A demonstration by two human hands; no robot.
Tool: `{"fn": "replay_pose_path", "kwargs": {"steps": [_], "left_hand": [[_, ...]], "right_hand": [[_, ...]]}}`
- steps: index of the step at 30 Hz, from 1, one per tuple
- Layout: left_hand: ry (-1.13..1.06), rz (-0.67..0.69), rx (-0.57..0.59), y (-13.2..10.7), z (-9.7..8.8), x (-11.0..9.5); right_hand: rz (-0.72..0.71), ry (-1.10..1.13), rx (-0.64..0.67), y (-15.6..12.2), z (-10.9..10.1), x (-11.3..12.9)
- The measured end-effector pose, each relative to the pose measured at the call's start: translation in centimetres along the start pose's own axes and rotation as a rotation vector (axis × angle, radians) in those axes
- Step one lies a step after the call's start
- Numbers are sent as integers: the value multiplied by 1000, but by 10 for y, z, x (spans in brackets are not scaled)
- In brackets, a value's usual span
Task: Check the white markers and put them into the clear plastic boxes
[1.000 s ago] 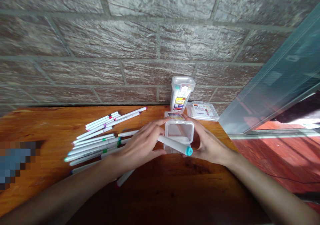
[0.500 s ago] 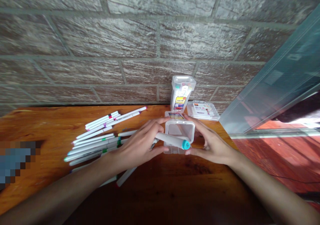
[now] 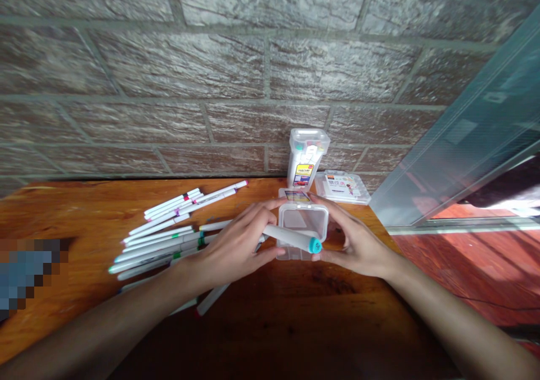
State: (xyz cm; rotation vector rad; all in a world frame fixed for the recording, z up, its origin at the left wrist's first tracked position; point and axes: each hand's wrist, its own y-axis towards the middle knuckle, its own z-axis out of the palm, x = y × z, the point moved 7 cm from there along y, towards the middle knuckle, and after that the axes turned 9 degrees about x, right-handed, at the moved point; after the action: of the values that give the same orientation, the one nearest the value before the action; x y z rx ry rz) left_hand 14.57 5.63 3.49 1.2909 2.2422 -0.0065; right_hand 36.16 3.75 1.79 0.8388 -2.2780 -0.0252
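Observation:
A white marker with a teal end (image 3: pixel 291 237) lies across the front of a clear plastic marker box (image 3: pixel 327 222), gripped in my left hand (image 3: pixel 240 242). The same hand's index finger and thumb reach the box's left side. My right hand (image 3: pixel 358 242) is closed around the box's right side, thumb near the marker's teal end. The box's mouth faces me and looks empty; a labelled flap (image 3: pixel 297 196) shows at its top. Left of my hands, several white markers (image 3: pixel 156 246) with coloured ends lie spread on the table, some hidden under my left forearm.
Behind the open box a closed clear case of markers (image 3: pixel 304 166) stands upright against the brick wall (image 3: pixel 228 65). Beside it lies a flat clear case (image 3: pixel 343 187) with a printed label. The wooden table (image 3: pixel 295 323) ends at a glass panel (image 3: pixel 447 126) on the right.

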Motion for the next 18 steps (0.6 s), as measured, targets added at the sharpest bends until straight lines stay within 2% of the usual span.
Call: {"fn": "replay_pose_path", "kwargs": {"steps": [9,18], "left_hand": [[96,36,1,0,7,3],[103,54,-15,-1,8,1]], "right_hand": [[10,-21,28,-1,5,-8],[-7,-47,7,0,5,-8]]}}
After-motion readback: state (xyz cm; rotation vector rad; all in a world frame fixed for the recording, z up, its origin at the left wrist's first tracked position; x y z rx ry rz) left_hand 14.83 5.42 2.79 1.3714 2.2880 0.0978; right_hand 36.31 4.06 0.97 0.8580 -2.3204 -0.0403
